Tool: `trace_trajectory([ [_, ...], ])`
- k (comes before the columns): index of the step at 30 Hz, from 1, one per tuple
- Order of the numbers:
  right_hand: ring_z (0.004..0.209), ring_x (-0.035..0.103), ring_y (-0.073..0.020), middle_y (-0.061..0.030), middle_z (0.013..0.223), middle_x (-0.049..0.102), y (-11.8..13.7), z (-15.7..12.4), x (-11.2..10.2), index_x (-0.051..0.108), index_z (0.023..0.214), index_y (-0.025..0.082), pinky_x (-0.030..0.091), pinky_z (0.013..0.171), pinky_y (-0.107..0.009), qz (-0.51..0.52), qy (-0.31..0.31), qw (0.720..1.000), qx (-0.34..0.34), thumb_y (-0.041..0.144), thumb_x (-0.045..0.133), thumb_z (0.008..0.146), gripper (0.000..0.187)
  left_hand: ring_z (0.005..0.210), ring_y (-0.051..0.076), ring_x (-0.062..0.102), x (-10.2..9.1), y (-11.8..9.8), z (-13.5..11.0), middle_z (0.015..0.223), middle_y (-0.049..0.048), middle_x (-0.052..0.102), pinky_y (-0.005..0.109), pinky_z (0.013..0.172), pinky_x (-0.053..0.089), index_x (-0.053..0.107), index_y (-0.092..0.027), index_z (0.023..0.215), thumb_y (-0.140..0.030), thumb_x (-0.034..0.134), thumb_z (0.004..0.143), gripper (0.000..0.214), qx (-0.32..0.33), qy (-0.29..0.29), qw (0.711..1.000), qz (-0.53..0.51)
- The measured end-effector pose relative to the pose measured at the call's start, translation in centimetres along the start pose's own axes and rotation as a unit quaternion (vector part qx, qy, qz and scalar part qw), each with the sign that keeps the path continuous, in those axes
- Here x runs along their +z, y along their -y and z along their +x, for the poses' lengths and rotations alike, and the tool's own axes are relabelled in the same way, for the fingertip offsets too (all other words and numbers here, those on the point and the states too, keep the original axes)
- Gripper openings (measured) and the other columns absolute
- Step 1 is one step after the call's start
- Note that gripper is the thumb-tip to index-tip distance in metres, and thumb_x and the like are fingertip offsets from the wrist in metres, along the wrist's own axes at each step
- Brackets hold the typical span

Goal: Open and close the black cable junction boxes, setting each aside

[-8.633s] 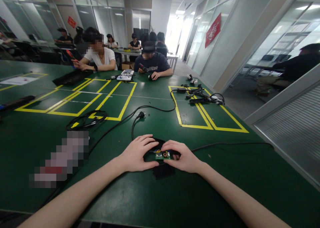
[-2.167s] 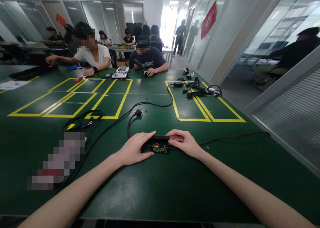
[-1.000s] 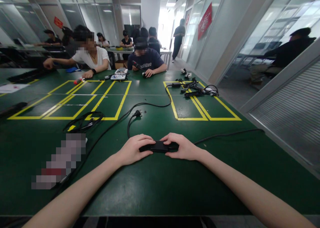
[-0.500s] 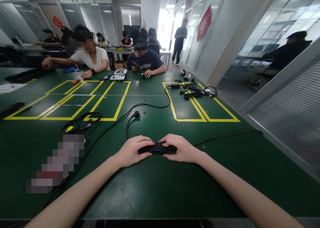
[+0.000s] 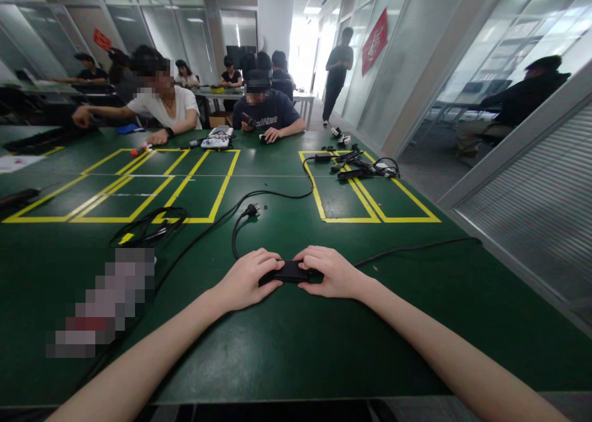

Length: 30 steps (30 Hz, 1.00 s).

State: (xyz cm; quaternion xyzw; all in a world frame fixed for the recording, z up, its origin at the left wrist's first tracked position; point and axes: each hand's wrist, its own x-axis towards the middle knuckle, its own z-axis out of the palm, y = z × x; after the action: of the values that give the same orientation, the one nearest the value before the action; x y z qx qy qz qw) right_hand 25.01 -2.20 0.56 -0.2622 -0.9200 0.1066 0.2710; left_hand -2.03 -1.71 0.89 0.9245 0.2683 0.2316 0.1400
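Observation:
A black power adapter box (image 5: 289,270) lies flat on the green table (image 5: 296,348), straight ahead of me. My left hand (image 5: 247,279) grips its left end with curled fingers. My right hand (image 5: 329,271) clasps the right end, fingers pressed over the top. The casing is closed and nothing inside shows. A black cable (image 5: 416,247) runs off from under my right hand toward the right edge.
A black cord with a plug (image 5: 250,210) curves across the table behind my hands. A coiled cable (image 5: 148,224) lies at the left. Several black adapters (image 5: 361,166) sit in a yellow-taped box. Two people (image 5: 266,110) sit across the table, others further back.
The green circuit board seen earlier in the open casing is now covered by the black lid. Both hands have closed in on the box's ends and pressed it together.

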Motion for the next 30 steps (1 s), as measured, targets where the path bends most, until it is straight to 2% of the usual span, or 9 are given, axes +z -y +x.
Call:
trace_trajectory([
  [5,0.091,0.066,-0.0238,-0.0108,0.104,0.070,0.3,0.1,0.0,0.058,0.102,0.020,0.055,0.078,-0.035,-0.006,0.005,0.999,0.050,0.025,0.077,0.081,0.029,0.102,0.026,0.065,-0.1,-0.2,0.2,0.119,0.0125,0.072,0.042,0.093,0.057,0.064,-0.019,0.121,-0.032,0.052,0.105,0.024,-0.009,-0.001,1.000,0.005],
  [9,0.087,0.065,-0.0242,-0.0120,0.099,0.071,0.1,0.2,0.2,0.059,0.106,0.018,0.053,0.076,-0.036,-0.085,0.032,0.996,0.000,0.027,0.062,0.097,0.013,0.100,0.026,0.066,0.2,-0.5,0.6,0.114,0.0115,0.072,0.042,0.091,0.056,0.062,-0.019,0.125,-0.035,0.051,0.105,0.028,-0.022,0.005,0.999,0.044],
  [12,0.085,0.066,-0.0245,-0.0131,0.100,0.073,0.1,0.2,0.3,0.061,0.109,0.017,0.051,0.076,-0.036,-0.134,0.041,0.990,-0.023,0.031,0.053,0.104,0.017,0.102,0.028,0.067,0.5,-0.3,0.7,0.116,0.0132,0.072,0.043,0.090,0.057,0.060,-0.017,0.132,-0.037,0.055,0.103,0.035,-0.005,0.008,0.996,0.090],
  [20,0.084,0.069,-0.0238,-0.0121,0.099,0.075,0.5,0.4,0.0,0.063,0.113,0.015,0.052,0.073,-0.035,-0.179,0.023,0.983,-0.025,0.034,0.053,0.104,0.023,0.101,0.026,0.069,0.8,-0.1,0.6,0.115,0.0123,0.075,0.039,0.089,0.057,0.063,-0.019,0.132,-0.038,0.052,0.105,0.034,-0.007,0.000,0.995,0.098],
  [23,0.089,0.068,-0.0219,-0.0134,0.109,0.075,0.4,0.3,0.2,0.064,0.113,0.017,0.054,0.075,-0.034,-0.225,-0.007,0.971,-0.086,0.026,0.049,0.105,0.019,0.103,0.027,0.069,0.4,-0.7,0.8,0.116,0.0117,0.074,0.038,0.089,0.057,0.060,-0.020,0.139,-0.047,0.062,0.098,0.049,-0.055,0.002,0.998,0.044],
  [25,0.096,0.068,-0.0210,-0.0122,0.116,0.074,0.3,0.3,0.4,0.065,0.106,0.020,0.055,0.078,-0.035,-0.268,-0.054,0.953,-0.133,0.018,0.048,0.104,0.017,0.096,0.026,0.071,0.0,-1.1,1.1,0.114,0.0094,0.075,0.036,0.086,0.056,0.059,-0.020,0.142,-0.057,0.068,0.090,0.064,-0.135,0.003,0.991,-0.014],
  [27,0.103,0.069,-0.0202,-0.0090,0.118,0.074,0.3,0.4,0.6,0.065,0.099,0.022,0.056,0.083,-0.035,-0.280,-0.094,0.942,-0.158,0.013,0.051,0.104,0.018,0.081,0.021,0.070,-0.4,-1.4,1.3,0.097,0.0036,0.077,0.030,0.076,0.054,0.071,-0.022,0.122,-0.053,0.052,0.101,0.042,-0.202,0.044,0.976,-0.069],
  [28,0.105,0.069,-0.0202,-0.0085,0.118,0.075,0.3,0.4,0.6,0.065,0.100,0.022,0.056,0.084,-0.035,-0.267,-0.096,0.946,-0.157,0.014,0.052,0.103,0.016,0.078,0.020,0.069,-0.5,-1.5,1.4,0.092,0.0025,0.077,0.028,0.072,0.052,0.074,-0.022,0.114,-0.052,0.051,0.102,0.040,-0.213,0.056,0.972,-0.087],
  [30,0.104,0.071,-0.0218,-0.0121,0.122,0.074,0.4,0.5,0.5,0.066,0.112,0.021,0.059,0.083,-0.035,-0.206,-0.072,0.968,-0.126,0.024,0.058,0.103,0.013,0.077,0.019,0.069,-0.4,-1.4,1.3,0.090,0.0025,0.077,0.027,0.070,0.050,0.074,-0.021,0.106,-0.052,0.055,0.101,0.037,-0.200,0.035,0.976,-0.075],
])
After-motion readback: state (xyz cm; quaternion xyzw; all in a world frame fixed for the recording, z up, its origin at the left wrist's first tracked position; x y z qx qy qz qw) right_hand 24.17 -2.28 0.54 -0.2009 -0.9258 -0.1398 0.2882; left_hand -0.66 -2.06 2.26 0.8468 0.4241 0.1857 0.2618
